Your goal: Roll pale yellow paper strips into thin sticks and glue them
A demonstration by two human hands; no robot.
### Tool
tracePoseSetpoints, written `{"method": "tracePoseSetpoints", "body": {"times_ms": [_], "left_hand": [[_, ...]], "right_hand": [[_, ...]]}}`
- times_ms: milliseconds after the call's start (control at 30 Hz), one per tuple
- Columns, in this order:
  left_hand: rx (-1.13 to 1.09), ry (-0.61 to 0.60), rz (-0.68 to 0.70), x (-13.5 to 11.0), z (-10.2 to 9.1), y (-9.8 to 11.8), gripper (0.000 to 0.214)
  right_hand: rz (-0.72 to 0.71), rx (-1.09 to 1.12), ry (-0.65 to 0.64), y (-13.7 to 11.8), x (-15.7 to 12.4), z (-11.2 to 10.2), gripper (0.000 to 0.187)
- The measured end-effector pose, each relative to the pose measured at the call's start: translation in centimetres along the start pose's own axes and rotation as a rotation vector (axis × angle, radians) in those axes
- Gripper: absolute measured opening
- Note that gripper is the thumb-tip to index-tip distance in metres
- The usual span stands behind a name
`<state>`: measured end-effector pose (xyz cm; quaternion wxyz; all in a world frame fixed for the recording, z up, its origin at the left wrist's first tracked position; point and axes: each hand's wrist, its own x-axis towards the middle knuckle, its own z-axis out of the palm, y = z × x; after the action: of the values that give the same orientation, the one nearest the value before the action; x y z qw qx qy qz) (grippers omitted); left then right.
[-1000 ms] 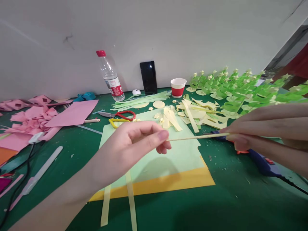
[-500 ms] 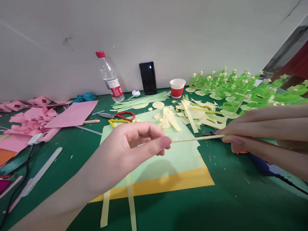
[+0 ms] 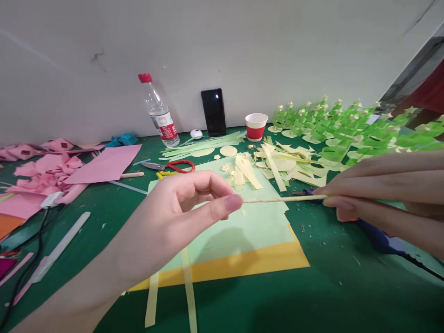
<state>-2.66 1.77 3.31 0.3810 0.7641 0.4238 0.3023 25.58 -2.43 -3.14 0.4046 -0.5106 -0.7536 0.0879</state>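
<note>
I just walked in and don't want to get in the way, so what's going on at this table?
A person's left hand and right hand pinch a thin pale-yellow stick by its two ends, roughly level above a light-green sheet. Red-handled scissors lie beyond the left hand. Pale-yellow paper strips lie scattered behind the stick, and green paper pieces topped with small stars stand at the back right.

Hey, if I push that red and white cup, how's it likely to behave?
The cup is probably light, given its thin-looking sides. It may tip easily, since it narrows toward its base. On its side, that round shape would likely roll.
</note>
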Motion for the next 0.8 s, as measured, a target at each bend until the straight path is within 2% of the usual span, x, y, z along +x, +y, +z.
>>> {"method": "tracePoseSetpoints", "body": {"times_ms": [133,233,300,367,467,533,633,700,800], "left_hand": [[0.064,0.088,0.106,-0.1,0.2,0.1,0.014],[0.145,0.149,0.249,-0.4,0.7,0.1,0.003],[0.248,0.183,0.385,-0.7,1.0,0.0,0.011],[0.363,0.223,0.512,-0.9,1.2,-0.1,0.009],[0.506,0.318,0.630,-1.0,1.4,-0.2,0.012],[0.594,0.343,0.636,-0.9,1.5,-0.3,0.014],[0.684,0.307,0.579,-0.7,1.6,-0.5,0.019],[0.667,0.271,0.532,-0.7,1.6,-0.5,0.019],[0.530,0.200,0.442,-0.7,1.5,-0.1,0.022]], "right_hand": [[0.024,0.040,-0.049,-0.6,0.2,-0.3,0.034],[0.017,0.053,-0.083,-1.9,1.2,-0.4,0.034],[-0.040,0.048,-0.108,-3.0,2.3,-0.4,0.032],[-0.142,0.047,-0.139,-3.9,3.4,-0.3,0.033],[-0.238,0.048,-0.178,-4.7,4.2,-0.1,0.031],[-0.248,0.045,-0.173,-4.8,4.3,-0.1,0.026],[-0.271,0.043,-0.131,-4.6,4.2,-0.2,0.023],[-0.276,0.021,-0.125,-4.4,4.1,-0.2,0.026],[-0.272,-0.012,-0.120,-4.4,4.0,-0.2,0.029]]}}
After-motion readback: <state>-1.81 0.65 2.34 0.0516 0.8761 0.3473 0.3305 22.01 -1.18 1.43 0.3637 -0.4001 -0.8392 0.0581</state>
